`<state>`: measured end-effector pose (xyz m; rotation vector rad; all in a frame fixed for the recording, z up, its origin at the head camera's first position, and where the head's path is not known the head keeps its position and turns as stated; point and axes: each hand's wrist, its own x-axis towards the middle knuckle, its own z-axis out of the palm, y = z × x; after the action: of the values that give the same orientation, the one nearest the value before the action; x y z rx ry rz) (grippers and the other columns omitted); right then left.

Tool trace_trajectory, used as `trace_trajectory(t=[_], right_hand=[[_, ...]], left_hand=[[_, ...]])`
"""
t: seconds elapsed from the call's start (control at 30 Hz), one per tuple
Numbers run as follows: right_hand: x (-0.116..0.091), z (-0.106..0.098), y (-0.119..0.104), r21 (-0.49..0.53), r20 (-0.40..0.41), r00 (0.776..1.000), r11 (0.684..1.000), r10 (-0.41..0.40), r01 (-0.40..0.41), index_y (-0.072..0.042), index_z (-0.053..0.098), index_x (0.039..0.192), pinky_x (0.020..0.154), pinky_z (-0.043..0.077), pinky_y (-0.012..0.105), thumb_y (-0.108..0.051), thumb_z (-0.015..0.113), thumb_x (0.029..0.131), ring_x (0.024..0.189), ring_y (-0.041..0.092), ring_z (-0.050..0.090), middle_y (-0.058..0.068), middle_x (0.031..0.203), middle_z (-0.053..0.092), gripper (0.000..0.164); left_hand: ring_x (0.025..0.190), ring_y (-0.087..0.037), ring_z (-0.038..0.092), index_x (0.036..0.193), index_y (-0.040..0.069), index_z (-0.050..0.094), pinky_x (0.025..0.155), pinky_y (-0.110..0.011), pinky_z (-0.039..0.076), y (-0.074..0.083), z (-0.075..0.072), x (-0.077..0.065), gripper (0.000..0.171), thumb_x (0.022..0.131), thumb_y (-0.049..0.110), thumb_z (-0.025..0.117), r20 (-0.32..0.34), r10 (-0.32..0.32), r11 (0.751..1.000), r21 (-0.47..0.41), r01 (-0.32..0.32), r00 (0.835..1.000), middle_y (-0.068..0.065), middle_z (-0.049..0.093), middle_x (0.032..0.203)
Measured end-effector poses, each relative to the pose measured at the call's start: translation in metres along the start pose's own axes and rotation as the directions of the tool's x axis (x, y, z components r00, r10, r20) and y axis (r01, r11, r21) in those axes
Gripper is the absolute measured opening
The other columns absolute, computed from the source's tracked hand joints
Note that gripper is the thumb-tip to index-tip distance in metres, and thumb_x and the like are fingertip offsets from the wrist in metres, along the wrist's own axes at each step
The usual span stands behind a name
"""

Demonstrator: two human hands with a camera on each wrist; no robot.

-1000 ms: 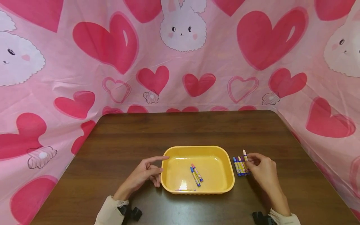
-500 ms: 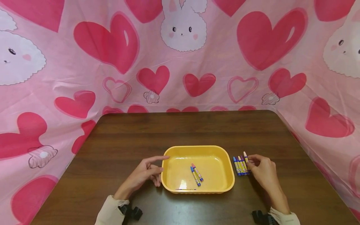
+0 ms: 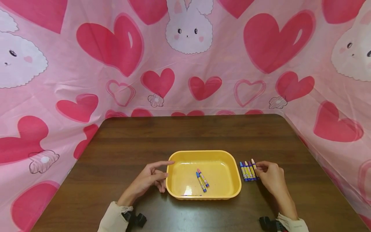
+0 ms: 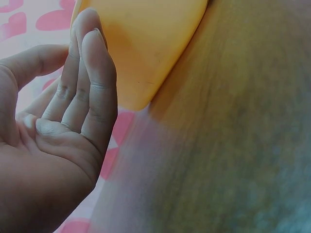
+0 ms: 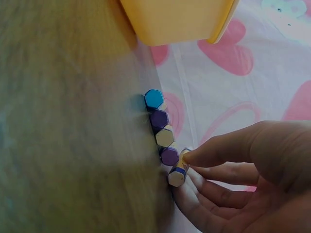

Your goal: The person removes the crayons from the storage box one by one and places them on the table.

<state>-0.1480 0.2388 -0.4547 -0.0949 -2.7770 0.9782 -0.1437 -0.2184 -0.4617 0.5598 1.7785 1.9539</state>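
Observation:
My right hand (image 3: pixel 271 178) pinches a pale crayon (image 5: pixel 177 175) between thumb and fingers, at the right end of a row of crayons. In the right wrist view the row beside it has a blue crayon (image 5: pixel 154 99), a dark purple crayon (image 5: pixel 159 119), a cream crayon (image 5: pixel 164 137) and a purple crayon (image 5: pixel 169 156). My left hand (image 3: pixel 146 180) is at the left side of a yellow tray (image 3: pixel 223 178), its index finger reaching over the rim. Inside lie a blue crayon (image 3: pixel 201 182) and a pink crayon (image 3: pixel 203 178), side by side.
Everything stands on a dark wooden table (image 3: pixel 185 135). A pink cloth (image 3: pixel 179 64) with hearts and rabbits hangs behind and along both sides. Against the tray's near inner wall shows a thin dark strip (image 3: pixel 191 195), mostly hidden.
My right hand has lowered the pale crayon slightly toward the near side, so its tip now stands closer in line with the row. The left hand and tray have stayed put.

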Motion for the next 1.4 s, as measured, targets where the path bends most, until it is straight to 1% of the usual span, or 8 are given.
trace_trajectory(t=[0.3,0.6,0.97,1.03,1.13,1.23,1.33,1.4], right_hand=[[-0.003,0.000,-0.001,-0.016,-0.004,1.000,1.000,-0.002,0.002,0.003,0.074,0.093,0.072,0.049,0.040,-0.004,0.068,0.082,0.073,0.018,0.062,0.006,0.077,0.071,0.015],[-0.001,0.000,-0.002,-0.023,0.056,0.998,1.000,0.006,-0.005,0.003,0.074,0.096,0.069,0.048,0.037,-0.006,0.068,0.085,0.074,0.020,0.059,0.007,0.079,0.070,0.015],[-0.002,0.000,-0.004,-0.019,0.071,0.997,1.000,0.009,-0.008,0.003,0.074,0.096,0.069,0.049,0.036,-0.008,0.069,0.085,0.075,0.019,0.060,0.006,0.080,0.070,0.016],[-0.003,0.001,-0.005,-0.018,0.054,0.999,1.000,0.003,-0.002,0.002,0.074,0.095,0.069,0.049,0.037,-0.008,0.069,0.084,0.074,0.019,0.060,0.006,0.080,0.070,0.016],[-0.004,0.001,-0.008,-0.018,0.005,1.000,1.000,-0.018,0.018,0.001,0.074,0.094,0.070,0.049,0.038,-0.006,0.068,0.083,0.074,0.020,0.059,0.005,0.079,0.070,0.014],[-0.006,0.000,-0.013,-0.016,-0.062,0.997,0.999,-0.039,0.038,0.000,0.074,0.093,0.069,0.049,0.037,-0.004,0.068,0.083,0.074,0.021,0.059,0.006,0.078,0.070,0.012],[-0.008,-0.001,-0.022,-0.003,-0.119,0.992,0.999,-0.052,0.052,-0.001,0.075,0.094,0.066,0.049,0.032,-0.003,0.070,0.084,0.074,0.021,0.061,0.006,0.079,0.071,0.012],[-0.010,-0.001,-0.029,0.007,-0.154,0.985,0.997,-0.072,0.074,-0.001,0.075,0.095,0.065,0.049,0.027,-0.002,0.071,0.084,0.074,0.020,0.063,0.006,0.080,0.071,0.011]], left_hand=[[0.057,-0.017,0.068,0.147,-0.006,0.039,0.056,-0.030,0.059,0.001,0.001,0.000,0.053,0.100,0.009,0.058,-0.009,-0.013,1.000,0.022,0.014,1.000,-0.007,0.071,0.073],[0.057,-0.017,0.068,0.148,-0.005,0.040,0.055,-0.030,0.059,0.000,-0.001,-0.001,0.052,0.100,0.007,0.057,-0.010,-0.015,1.000,0.025,0.015,1.000,-0.009,0.071,0.073],[0.057,-0.017,0.068,0.147,-0.005,0.041,0.055,-0.029,0.059,0.000,-0.001,-0.002,0.051,0.100,0.007,0.057,-0.008,-0.013,1.000,0.024,0.013,1.000,-0.009,0.071,0.073],[0.057,-0.017,0.068,0.147,-0.005,0.041,0.055,-0.029,0.059,0.001,-0.001,-0.002,0.051,0.100,0.007,0.057,-0.009,-0.014,1.000,0.026,0.014,1.000,-0.009,0.071,0.073],[0.057,-0.017,0.068,0.147,-0.005,0.041,0.055,-0.029,0.059,0.001,-0.001,-0.003,0.052,0.100,0.008,0.058,-0.009,-0.013,1.000,0.026,0.013,1.000,-0.009,0.071,0.073],[0.057,-0.017,0.068,0.147,-0.006,0.040,0.055,-0.030,0.059,0.001,-0.001,-0.002,0.052,0.100,0.007,0.057,-0.006,-0.009,1.000,0.014,0.009,1.000,-0.008,0.071,0.073],[0.057,-0.016,0.068,0.147,-0.007,0.039,0.055,-0.030,0.059,-0.001,-0.001,0.000,0.052,0.100,0.006,0.058,-0.003,-0.007,1.000,-0.003,0.007,1.000,-0.008,0.071,0.073],[0.057,-0.016,0.068,0.147,-0.008,0.039,0.055,-0.030,0.059,-0.001,0.000,0.000,0.053,0.100,0.007,0.058,-0.001,-0.003,1.000,-0.010,0.003,1.000,-0.008,0.071,0.073]])
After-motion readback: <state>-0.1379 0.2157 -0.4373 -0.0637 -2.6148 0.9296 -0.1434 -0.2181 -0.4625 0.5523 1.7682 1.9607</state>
